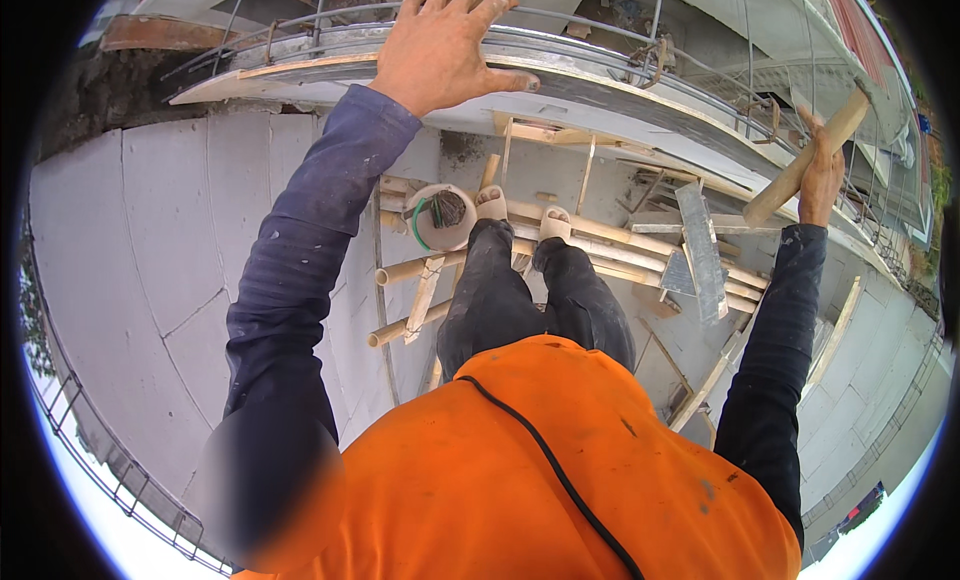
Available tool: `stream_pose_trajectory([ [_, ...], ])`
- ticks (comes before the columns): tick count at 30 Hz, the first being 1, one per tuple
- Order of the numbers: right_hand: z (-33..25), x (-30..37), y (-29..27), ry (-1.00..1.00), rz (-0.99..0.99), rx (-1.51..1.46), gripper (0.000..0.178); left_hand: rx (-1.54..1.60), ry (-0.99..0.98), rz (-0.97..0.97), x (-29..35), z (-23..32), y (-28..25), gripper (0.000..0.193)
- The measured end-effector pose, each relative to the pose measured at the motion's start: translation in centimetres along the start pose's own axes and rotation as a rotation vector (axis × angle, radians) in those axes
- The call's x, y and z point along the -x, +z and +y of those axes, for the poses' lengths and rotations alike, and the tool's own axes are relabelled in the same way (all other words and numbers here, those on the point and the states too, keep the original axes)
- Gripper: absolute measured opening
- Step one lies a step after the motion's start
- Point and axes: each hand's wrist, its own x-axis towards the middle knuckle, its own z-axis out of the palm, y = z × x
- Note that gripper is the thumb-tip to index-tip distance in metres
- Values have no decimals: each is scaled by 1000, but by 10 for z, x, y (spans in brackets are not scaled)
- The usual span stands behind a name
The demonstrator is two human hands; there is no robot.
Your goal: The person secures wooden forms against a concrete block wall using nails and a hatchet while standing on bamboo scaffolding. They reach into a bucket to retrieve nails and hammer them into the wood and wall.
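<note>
My left hand (440, 52) rests on the top edge of a long formwork board (330, 68), its fingers spread over it toward the steel rebar (570, 48) behind. Its thumb stands apart, and nothing is held in it. On the right, my right hand (822, 176) is closed around a thick wooden handle (785, 187), tilted with its upper end away from me. Something dark shows at that far end, too small to make out. The handle is beside the right stretch of the board and rebar.
My sandalled feet stand on bamboo poles (635, 248) tied as scaffolding. Left of them is a pale bucket (455, 237) with a green handle and dark contents. A grey-smeared plank (703, 255) lies across the poles at right. A block wall (170, 220) rises on the left.
</note>
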Motion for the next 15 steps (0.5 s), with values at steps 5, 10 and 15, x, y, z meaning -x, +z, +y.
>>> stream_pose_trajectory([
  [5,9,11,21,18,-118,158,53,148,-45,-58,6,9,-20,92],
  [10,11,5,21,48,-153,186,47,100,-17,16,7,10,-14,89],
  [15,42,-3,19,-142,-215,262,38,76,-18,17,8,10,-14,90],
])
